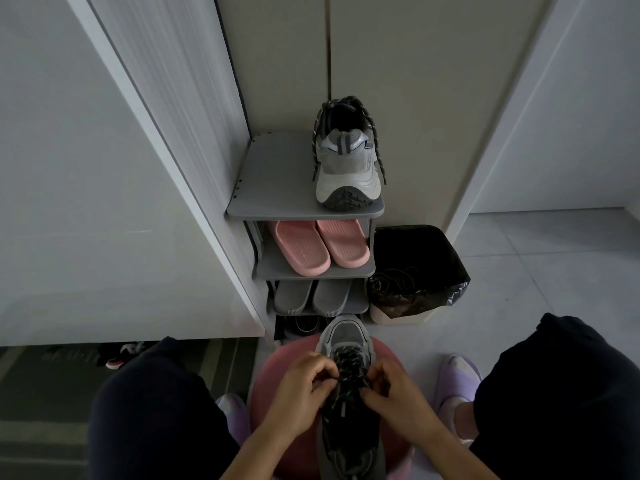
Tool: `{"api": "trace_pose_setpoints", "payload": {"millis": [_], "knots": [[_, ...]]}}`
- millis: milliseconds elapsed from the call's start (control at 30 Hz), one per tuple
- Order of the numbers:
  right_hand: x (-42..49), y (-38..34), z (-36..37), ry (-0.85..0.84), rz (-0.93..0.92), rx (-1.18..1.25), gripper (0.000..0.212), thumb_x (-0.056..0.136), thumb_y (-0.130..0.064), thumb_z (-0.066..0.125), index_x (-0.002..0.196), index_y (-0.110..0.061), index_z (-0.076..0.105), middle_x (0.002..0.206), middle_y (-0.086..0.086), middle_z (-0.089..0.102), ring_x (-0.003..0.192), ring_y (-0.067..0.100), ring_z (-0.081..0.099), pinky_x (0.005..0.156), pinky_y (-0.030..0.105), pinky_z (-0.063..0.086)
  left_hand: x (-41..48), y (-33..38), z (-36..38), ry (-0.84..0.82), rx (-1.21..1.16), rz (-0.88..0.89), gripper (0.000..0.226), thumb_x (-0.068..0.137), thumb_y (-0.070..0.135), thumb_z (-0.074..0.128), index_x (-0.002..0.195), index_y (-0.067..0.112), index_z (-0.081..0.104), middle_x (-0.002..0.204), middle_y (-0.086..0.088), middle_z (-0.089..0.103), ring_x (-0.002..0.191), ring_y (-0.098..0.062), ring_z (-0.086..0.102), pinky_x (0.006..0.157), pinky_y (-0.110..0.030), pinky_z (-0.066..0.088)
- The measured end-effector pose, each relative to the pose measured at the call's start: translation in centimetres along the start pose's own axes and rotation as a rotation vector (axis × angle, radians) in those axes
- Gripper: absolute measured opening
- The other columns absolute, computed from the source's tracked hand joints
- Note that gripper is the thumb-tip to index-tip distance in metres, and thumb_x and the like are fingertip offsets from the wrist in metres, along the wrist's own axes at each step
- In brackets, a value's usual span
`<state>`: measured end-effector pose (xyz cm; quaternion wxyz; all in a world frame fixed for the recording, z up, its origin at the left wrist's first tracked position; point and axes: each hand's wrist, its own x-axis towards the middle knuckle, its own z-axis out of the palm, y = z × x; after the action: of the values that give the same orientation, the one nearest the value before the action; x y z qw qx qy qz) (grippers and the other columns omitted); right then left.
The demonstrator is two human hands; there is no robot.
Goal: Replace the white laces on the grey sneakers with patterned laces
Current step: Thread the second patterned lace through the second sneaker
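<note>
Near sneaker (351, 441): lying toe-away on the pink stool (277, 368) between the two hands, its heel being cut off by the bottom edge.
Patterned lace (349, 368): dark with pale flecks, crossing the eyelets; its ends are disappearing under the fingers.
Left hand (298, 393): fingers curling, pinching the lace at the sneaker's left side.
Right hand (398, 396): fingers curling onto the lace at the right side, the knuckles hiding the exact grip.
Second sneaker (348, 164): standing well beyond the hands on top of the shoe rack (277, 188), heel facing the camera, flecked lace hanging loose down both sides.
Bin (412, 271): sitting beyond the right hand beside the rack; dark cords lying inside, too dim to identify.
</note>
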<state>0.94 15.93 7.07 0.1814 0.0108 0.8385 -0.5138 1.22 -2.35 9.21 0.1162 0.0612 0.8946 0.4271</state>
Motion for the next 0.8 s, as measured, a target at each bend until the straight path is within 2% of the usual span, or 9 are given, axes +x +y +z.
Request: {"api": "trace_pose_setpoints", "payload": {"millis": [100,167,300,400,500,567,600,667,800], "knots": [[0.0,0.0,0.0,-0.012,0.008,0.009,0.021,0.074,-0.012,0.067,0.077,-0.021,0.048,0.063,-0.004,0.049,0.056,0.003,0.042,0.059,0.022,0.038,-0.3,-0.5,-0.2,-0.023,0.011,-0.055,0.029,0.086,0.013,0.061,0.077,0.037,0.047,0.08,0.014,0.054,0.066,0.002,0.048,0.063,-0.01,0.036],[0.1,-0.2,0.0,-0.023,0.003,0.012,0.022,0.074,-0.011,0.067,0.076,-0.021,0.048,0.063,-0.004,0.048,0.054,0.001,0.042,0.057,0.019,0.037,-0.4,-0.7,-0.5,-0.056,-0.019,-0.085,0.027,0.088,0.013,0.059,0.079,0.036,0.048,0.077,0.012,0.056,0.06,0.003,0.049,0.059,-0.011,0.035],[0.0,-0.3,-0.1,-0.024,-0.014,0.023,0.023,0.074,-0.009,0.068,0.077,-0.02,0.048,0.063,-0.005,0.048,0.053,-0.001,0.042,0.057,0.018,0.036,-0.1,-0.8,-0.8,-0.124,-0.08,-0.098,0.025,0.088,0.011,0.059,0.08,0.033,0.051,0.078,0.011,0.058,0.065,0.005,0.053,0.062,-0.011,0.041],[-0.3,-0.2,-0.1,-0.017,-0.039,0.047,0.021,0.071,-0.016,0.066,0.083,-0.019,0.05,0.059,-0.011,0.051,0.056,0.001,0.042,0.059,0.022,0.037,-0.3,-0.9,-1.1,-0.159,-0.092,-0.134,0.021,0.088,0.015,0.061,0.08,0.034,0.055,0.075,0.01,0.058,0.065,0.004,0.054,0.065,-0.013,0.045],[-0.4,-0.2,-0.1,-0.022,-0.056,0.05,0.022,0.074,-0.008,0.067,0.086,-0.019,0.051,0.059,-0.015,0.052,0.056,0.001,0.041,0.058,0.02,0.037,-0.7,-0.9,-2.2,-0.189,-0.082,-0.145,0.013,0.087,0.015,0.062,0.082,0.027,0.059,0.075,0.009,0.06,0.066,0.004,0.057,0.068,-0.012,0.046],[-0.4,-0.3,-0.2,-0.021,-0.053,0.058,0.024,0.076,-0.004,0.067,0.086,-0.019,0.052,0.059,-0.009,0.048,0.055,0.001,0.041,0.057,0.018,0.036,-0.6,-1.3,-3.2,-0.225,0.092,-0.124,0.006,0.089,0.019,0.06,0.093,0.022,0.064,0.083,0.009,0.06,0.075,0.0,0.057,0.069,-0.011,0.042],[-0.3,-0.3,-0.2,-0.023,-0.05,0.061,0.024,0.076,-0.003,0.067,0.086,-0.019,0.052,0.059,-0.008,0.046,0.055,0.001,0.041,0.057,0.017,0.036,-0.5,-1.6,-3.8,-0.236,0.235,-0.125,0.012,0.09,0.022,0.058,0.1,0.019,0.065,0.09,0.008,0.061,0.082,-0.004,0.057,0.07,-0.014,0.04],[-0.3,-0.4,-0.3,-0.029,-0.047,0.053,0.024,0.076,-0.003,0.067,0.086,-0.02,0.052,0.06,-0.007,0.045,0.055,0.001,0.04,0.057,0.016,0.036,-0.4,-2.2,-5.2,-0.185,0.373,-0.149,0.019,0.091,0.027,0.055,0.104,0.019,0.067,0.094,0.007,0.063,0.088,-0.01,0.059,0.072,-0.022,0.041],[-0.6,-0.8,-0.2,0.002,-0.131,-0.051,0.031,0.074,-0.005,0.066,0.085,-0.028,0.049,0.069,-0.01,0.044,0.06,0.004,0.042,0.059,0.018,0.038,-0.2,-3.0,-7.1,0.043,0.12,-0.242,0.014,0.093,0.021,0.052,0.086,0.027,0.062,0.057,0.006,0.059,0.052,-0.004,0.054,0.062,-0.024,0.046]]}}
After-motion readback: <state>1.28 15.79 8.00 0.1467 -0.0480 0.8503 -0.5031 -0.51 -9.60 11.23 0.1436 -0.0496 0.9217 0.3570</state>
